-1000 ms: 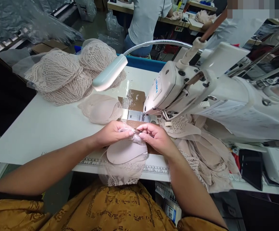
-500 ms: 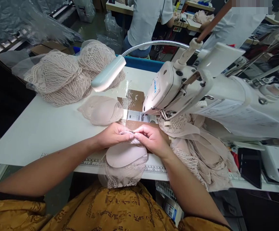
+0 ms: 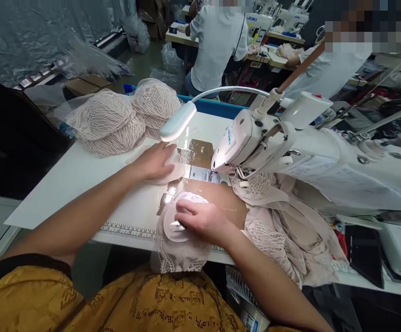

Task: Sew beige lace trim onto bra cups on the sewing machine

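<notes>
My left hand [image 3: 155, 162] lies over a beige lace bra cup [image 3: 177, 171] left of the needle area, its fingers spread and touching the fabric. Closed above a second lace-edged bra cup [image 3: 170, 220] at the table's front edge is my right hand [image 3: 200, 220]. A shiny metal tip, which looks like thread snips [image 3: 176, 226], pokes out from under its curled fingers. The second cup's pale inner pad faces up, and its lace hangs over the edge. The sewing machine [image 3: 235, 138] stands just beyond, with its needle plate [image 3: 200, 174] lit.
Stacked lace cups [image 3: 106, 120] sit at the back left. A lamp [image 3: 178, 122] on a bendable neck reaches over the table. Beige lace pieces [image 3: 283, 230] are heaped at right, beside a dark phone-like device [image 3: 364, 256]. Two people in white tops work beyond.
My left hand has left the front cup and moved left and forward onto the other cup. My right hand has drawn down over the front cup. The view has tilted up slightly.
</notes>
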The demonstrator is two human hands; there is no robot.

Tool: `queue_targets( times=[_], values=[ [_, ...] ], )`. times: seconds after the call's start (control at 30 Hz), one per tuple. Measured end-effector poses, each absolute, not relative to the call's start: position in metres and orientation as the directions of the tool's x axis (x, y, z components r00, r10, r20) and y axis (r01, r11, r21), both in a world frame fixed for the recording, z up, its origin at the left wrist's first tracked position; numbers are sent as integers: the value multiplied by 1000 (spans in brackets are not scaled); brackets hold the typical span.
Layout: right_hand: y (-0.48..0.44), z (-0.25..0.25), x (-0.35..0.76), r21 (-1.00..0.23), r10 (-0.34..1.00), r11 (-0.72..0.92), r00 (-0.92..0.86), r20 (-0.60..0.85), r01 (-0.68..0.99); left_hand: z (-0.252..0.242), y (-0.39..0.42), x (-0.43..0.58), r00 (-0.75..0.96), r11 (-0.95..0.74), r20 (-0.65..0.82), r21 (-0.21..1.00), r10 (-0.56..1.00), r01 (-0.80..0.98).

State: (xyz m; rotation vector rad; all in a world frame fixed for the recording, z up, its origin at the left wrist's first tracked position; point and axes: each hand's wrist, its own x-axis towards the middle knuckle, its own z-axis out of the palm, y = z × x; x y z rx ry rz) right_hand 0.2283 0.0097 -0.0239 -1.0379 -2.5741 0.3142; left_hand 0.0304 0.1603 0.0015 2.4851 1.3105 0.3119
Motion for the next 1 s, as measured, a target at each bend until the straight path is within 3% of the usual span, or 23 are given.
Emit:
queue_targets(
  times=[0.1, 0.17, 0.23, 0.33, 0.4, 0.47, 0.63, 0.73, 0.83, 0.9, 1.0],
  values=[
    [8, -19, 234, -291, 738, 653, -675, 33, 700, -7, 171, 33, 499, -416, -118, 407, 859, 813],
    [8, -12, 249, -310, 835, 483, -537, -117, 819, -10, 168, 31, 501, -382, -167, 461, 849, 801],
    [9, -5, 267, -336, 897, 283, -372, -239, 898, -10, 159, 27, 537, -307, -228, 615, 812, 726],
    [16, 1, 281, -572, 937, 92, -266, -227, 815, -9, 145, 24, 612, -49, -279, 885, 740, 463],
    [23, 0, 278, -739, 969, 15, -193, -156, 674, -8, 138, 26, 656, 68, -268, 947, 706, 314],
    [31, -4, 267, -829, 984, -35, -125, -126, 558, -7, 134, 28, 691, 98, -244, 965, 680, 244],
    [45, -12, 233, -926, 985, -62, -125, -116, 372, -2, 130, 29, 750, -2, -158, 978, 642, 207],
    [46, -14, 227, -944, 990, -7, -133, -54, 330, 0, 131, 27, 763, -261, -19, 934, 646, 245],
    [44, -14, 230, -934, 988, 56, -156, 0, 352, 3, 130, 28, 782, -521, 97, 794, 615, 312],
    [43, -13, 231, -930, 986, 70, -165, 10, 361, 5, 128, 29, 789, -567, 92, 746, 607, 349],
    [41, -9, 231, -926, 984, 88, -177, 23, 367, 6, 127, 33, 790, -485, 14, 796, 613, 363]
  ],
)
